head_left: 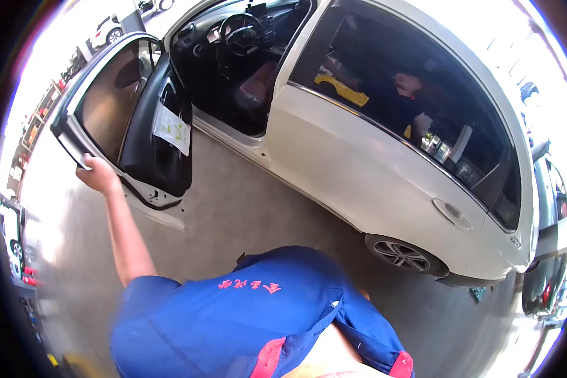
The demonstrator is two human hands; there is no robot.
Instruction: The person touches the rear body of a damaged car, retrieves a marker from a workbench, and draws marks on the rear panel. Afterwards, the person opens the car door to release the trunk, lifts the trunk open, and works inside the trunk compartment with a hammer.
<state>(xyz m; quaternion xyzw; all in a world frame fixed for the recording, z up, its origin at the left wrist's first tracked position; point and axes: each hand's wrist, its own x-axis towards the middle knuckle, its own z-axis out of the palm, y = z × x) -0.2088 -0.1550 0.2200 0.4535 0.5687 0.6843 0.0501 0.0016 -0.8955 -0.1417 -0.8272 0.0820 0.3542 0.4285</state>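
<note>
My left hand (101,176) is stretched out to the left, its fingers closed around the outer edge of the open front car door (150,142). A white sheet with green marks (172,129) hangs on the door's black inner panel. Beyond the door opening are the steering wheel (242,34) and the front seat (256,85) of the white car (334,148). My right hand is out of view, behind my blue shirt (246,302).
The car's closed rear door (384,160) and a rear wheel (404,253) are on the right. Grey floor (227,208) runs between me and the car. Shelves (38,120) line the far left, and another car (545,283) stands at the far right.
</note>
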